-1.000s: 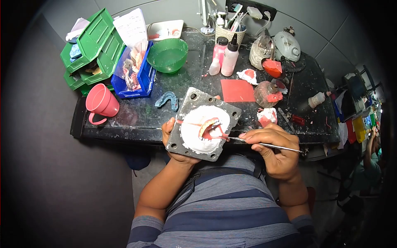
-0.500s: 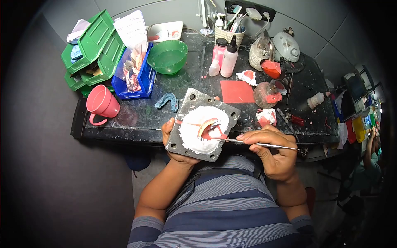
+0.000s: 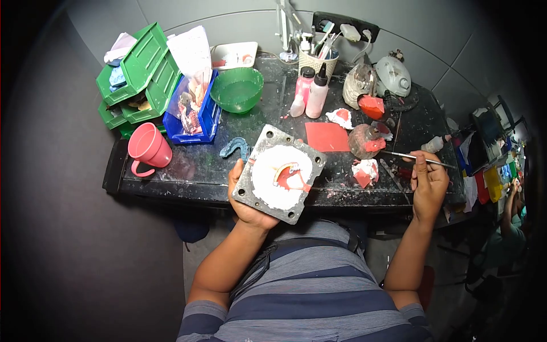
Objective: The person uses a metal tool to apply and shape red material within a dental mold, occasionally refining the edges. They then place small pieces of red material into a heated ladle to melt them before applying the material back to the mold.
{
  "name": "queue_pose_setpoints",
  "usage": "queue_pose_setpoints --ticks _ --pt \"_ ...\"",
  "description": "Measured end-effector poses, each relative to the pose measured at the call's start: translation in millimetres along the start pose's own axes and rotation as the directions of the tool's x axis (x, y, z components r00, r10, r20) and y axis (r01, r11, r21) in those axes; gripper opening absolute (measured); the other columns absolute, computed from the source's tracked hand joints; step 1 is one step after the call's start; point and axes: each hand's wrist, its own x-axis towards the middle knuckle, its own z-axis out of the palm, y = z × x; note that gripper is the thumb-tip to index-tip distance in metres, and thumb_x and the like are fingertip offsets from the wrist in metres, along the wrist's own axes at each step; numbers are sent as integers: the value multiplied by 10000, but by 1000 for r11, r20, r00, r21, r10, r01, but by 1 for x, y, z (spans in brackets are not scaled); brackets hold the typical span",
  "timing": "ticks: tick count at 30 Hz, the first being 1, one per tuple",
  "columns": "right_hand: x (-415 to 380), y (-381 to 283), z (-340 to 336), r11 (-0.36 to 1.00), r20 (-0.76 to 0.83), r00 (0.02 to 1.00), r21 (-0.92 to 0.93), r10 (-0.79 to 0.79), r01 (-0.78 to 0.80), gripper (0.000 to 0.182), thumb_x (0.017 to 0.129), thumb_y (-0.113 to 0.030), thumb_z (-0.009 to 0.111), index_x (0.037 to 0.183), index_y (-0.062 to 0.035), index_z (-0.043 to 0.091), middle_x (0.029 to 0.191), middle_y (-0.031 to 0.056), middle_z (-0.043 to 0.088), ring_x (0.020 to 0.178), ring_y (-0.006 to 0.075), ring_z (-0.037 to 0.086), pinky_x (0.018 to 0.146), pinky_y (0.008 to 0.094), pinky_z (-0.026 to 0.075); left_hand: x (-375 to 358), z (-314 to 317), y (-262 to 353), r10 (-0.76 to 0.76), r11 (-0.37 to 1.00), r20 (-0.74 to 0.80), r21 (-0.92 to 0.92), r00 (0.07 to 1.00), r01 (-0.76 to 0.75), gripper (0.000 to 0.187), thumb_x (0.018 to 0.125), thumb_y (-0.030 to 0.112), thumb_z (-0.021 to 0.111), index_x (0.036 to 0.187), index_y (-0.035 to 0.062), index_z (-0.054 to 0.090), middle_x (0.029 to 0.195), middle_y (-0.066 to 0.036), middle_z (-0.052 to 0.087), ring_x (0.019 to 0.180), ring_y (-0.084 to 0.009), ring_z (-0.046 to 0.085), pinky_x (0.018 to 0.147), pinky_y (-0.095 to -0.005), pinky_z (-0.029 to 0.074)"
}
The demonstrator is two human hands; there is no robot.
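My left hand [image 3: 249,208] grips the lower left side of a square grey metal plate [image 3: 259,195], which is tilted. White plaster [image 3: 270,191] fills its round middle, with a denture in pink wax [image 3: 285,178] set in it. In my right hand [image 3: 428,185] is a thin metal tool [image 3: 419,158], pinched between the fingers. The tool's tip points left, by a round glass burner [image 3: 360,142] with pink wax on it; whether they touch is unclear. A red wax sheet [image 3: 327,137] lies left of the burner.
Behind are a green bowl [image 3: 236,91], a blue bin [image 3: 190,138], green bins [image 3: 134,71] and two bottles [image 3: 315,100]. A pink mug [image 3: 149,145] stands at the left, near a blue arch-shaped piece [image 3: 235,147]. Wax scraps [image 3: 364,171] lie near the front edge. Another person [image 3: 504,242] is far right.
My right hand has moved away from the plaster to the right with the tool, whose tip is now by the burner. My left hand still holds the plate, slightly turned.
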Motion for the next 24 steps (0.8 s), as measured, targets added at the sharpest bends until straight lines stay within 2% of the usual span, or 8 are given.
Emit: queue_pose_setpoints --ticks 6,7,10,11,13,16,20,24 --pt "30 7 -37 896 169 967 -431 191 -101 313 1078 -230 783 888 11 721 749 49 747 693 76 681 616 254 462 -4 -10 3 -16 969 310 241 951 -62 1311 835 1060 445 1697 73 401 1642 -270 525 1447 -541 549 1079 -802 508" --pt "36 4 -36 870 182 962 -485 202 -90 340 1065 -221 792 835 16 709 712 56 734 663 67 665 608 266 469 -4 -11 4 -26 953 326 295 945 -75 1165 904 926 540 1667 52 439 1624 -265 544 1463 -523 542 1091 -806 493" --pt "52 -11 -30 543 218 944 -838 248 51 358 945 -237 822 759 50 716 760 230 760 733 352 776 698 447 587 0 -13 8 173 872 151 436 973 -222 994 933 718 609 1631 23 478 1601 -263 569 1470 -516 539 1094 -822 472" --pt "54 -7 -31 547 203 949 -836 243 40 358 945 -237 822 759 50 716 760 230 760 733 352 776 698 447 587 -2 -11 10 173 916 147 340 974 -214 851 897 496 618 1580 -3 521 1567 -252 601 1444 -490 571 1162 -767 452" --pt "56 4 -27 290 338 884 -924 322 247 313 870 -228 862 756 23 713 764 240 731 753 432 758 740 525 588 -4 -7 19 104 879 209 439 972 -188 804 909 482 617 1554 5 549 1563 -249 603 1437 -481 577 1173 -750 454" --pt "63 4 -20 297 305 901 -931 310 213 297 892 -232 863 776 8 731 827 247 758 875 476 762 829 567 594 -6 1 28 -19 853 287 504 958 -134 734 902 405 606 1507 -11 584 1528 -246 626 1406 -451 604 1218 -661 457" --pt "53 -1 -21 287 173 978 -948 113 134 264 940 -210 852 963 11 709 939 237 786 977 462 775 869 551 602 -4 4 38 215 824 68 523 974 -219 608 867 291 616 1368 -54 638 1402 -246 691 1329 -419 653 1205 -571 483" --pt "9 -34 -41 380 141 951 -924 273 28 241 927 -162 870 986 -7 695 977 215 778 976 446 766 851 555 572 5 12 45 151 815 77 555 985 -168 536 897 280 602 1292 -74 677 1307 -227 729 1257 -392 691 1191 -524 500"
